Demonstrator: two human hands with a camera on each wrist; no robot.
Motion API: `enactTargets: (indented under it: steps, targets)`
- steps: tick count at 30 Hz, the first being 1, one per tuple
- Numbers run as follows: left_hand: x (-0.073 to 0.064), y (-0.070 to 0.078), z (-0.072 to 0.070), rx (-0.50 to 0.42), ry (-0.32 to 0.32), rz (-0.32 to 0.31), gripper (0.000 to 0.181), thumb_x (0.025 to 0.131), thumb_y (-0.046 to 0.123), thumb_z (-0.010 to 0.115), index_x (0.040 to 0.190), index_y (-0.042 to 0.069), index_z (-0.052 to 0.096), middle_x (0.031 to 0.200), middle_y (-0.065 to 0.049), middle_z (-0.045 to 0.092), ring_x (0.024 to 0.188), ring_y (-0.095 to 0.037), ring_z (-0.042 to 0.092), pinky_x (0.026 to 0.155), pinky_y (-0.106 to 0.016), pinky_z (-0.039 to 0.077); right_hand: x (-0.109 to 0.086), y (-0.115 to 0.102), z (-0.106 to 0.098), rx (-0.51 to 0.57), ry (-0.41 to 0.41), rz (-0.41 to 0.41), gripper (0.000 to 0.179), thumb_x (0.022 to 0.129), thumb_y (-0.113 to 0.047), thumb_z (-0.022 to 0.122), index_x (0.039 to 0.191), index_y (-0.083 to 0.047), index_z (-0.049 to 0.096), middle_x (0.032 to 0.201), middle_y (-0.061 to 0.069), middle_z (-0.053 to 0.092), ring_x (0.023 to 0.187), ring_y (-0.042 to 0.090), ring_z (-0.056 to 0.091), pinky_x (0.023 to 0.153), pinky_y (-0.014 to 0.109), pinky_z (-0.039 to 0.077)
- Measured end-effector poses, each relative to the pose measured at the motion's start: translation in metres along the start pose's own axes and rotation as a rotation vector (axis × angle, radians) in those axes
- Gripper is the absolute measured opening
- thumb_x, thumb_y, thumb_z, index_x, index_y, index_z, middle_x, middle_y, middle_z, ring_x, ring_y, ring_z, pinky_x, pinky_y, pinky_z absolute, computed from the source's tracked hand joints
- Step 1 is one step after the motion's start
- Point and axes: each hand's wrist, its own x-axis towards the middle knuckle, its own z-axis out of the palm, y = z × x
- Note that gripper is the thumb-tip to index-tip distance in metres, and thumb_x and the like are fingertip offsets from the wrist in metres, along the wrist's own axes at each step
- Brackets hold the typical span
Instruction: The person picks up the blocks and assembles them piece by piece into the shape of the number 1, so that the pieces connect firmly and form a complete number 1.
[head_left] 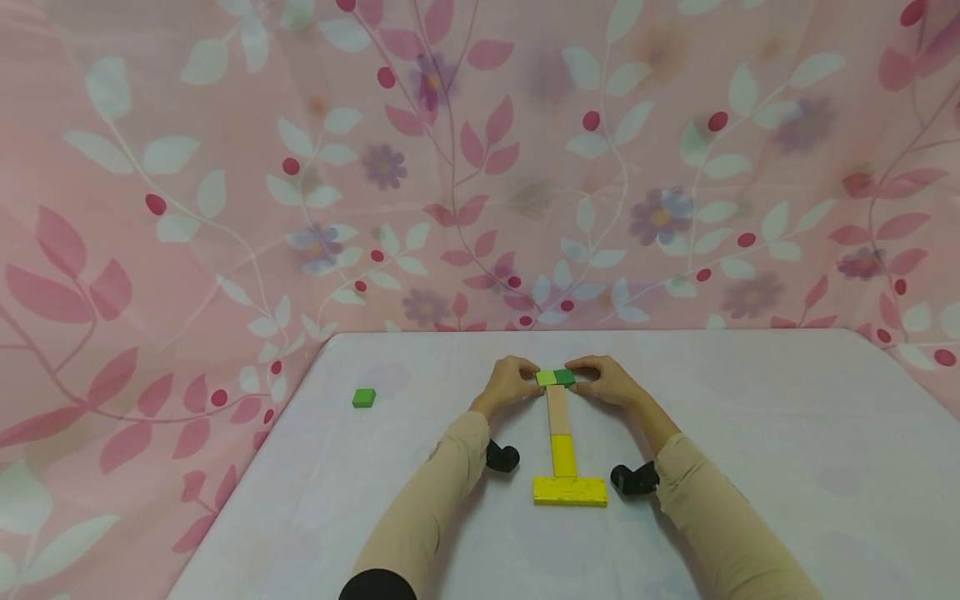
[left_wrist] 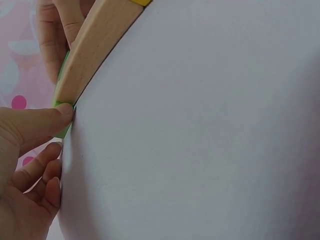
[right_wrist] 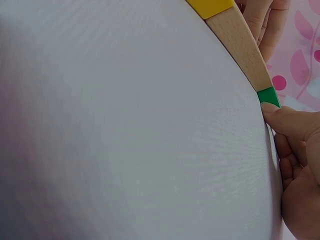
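Observation:
At the far end of a row of blocks, my left hand (head_left: 512, 384) pinches a light green block (head_left: 546, 378) from its left side. My right hand (head_left: 611, 382) grips a dark green block (head_left: 564, 377) from the right, and the two green blocks sit side by side. They lie across the end of a plain wooden block (head_left: 558, 410). Behind that, toward me, come a yellow block (head_left: 564, 455) and a wider yellow block (head_left: 570, 492) set crosswise. In the right wrist view, my thumb (right_wrist: 272, 111) presses the dark green block's edge (right_wrist: 270, 97).
A single green block (head_left: 363, 398) lies apart on the left of the white-covered table (head_left: 300, 517). Black wrist-worn pieces (head_left: 502, 457) stick out inward below both cuffs. A pink floral cloth (head_left: 480, 167) hangs beyond the table's far edge.

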Motion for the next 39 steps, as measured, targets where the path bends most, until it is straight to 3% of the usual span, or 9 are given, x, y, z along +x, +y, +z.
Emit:
enactTargets:
  steps: [24, 39]
  targets:
    - [-0.0004, -0.0026, 0.0021, -0.001, 0.027, 0.031, 0.034, 0.074, 0.01, 0.079, 0.103, -0.004, 0.068, 0.087, -0.01, 0.064, 0.079, -0.017, 0.052, 0.075, -0.024, 0.046, 0.0, 0.0046, -0.0014, -0.038, -0.015, -0.027, 0.04, 0.085, -0.004, 0.066, 0.121, 0.009, 0.057, 0.124, 0.027, 0.056, 0.115, 0.04, 0.051, 0.1, 0.053, 0.036]
    - [-0.0023, -0.0017, 0.0029, -0.023, 0.038, 0.014, 0.031, 0.075, 0.01, 0.078, 0.101, -0.004, 0.068, 0.085, -0.009, 0.064, 0.077, -0.016, 0.05, 0.073, -0.023, 0.045, -0.0001, 0.0033, -0.0017, -0.025, -0.005, -0.022, 0.038, 0.086, -0.001, 0.064, 0.122, 0.01, 0.056, 0.124, 0.027, 0.056, 0.116, 0.04, 0.051, 0.1, 0.052, 0.037]
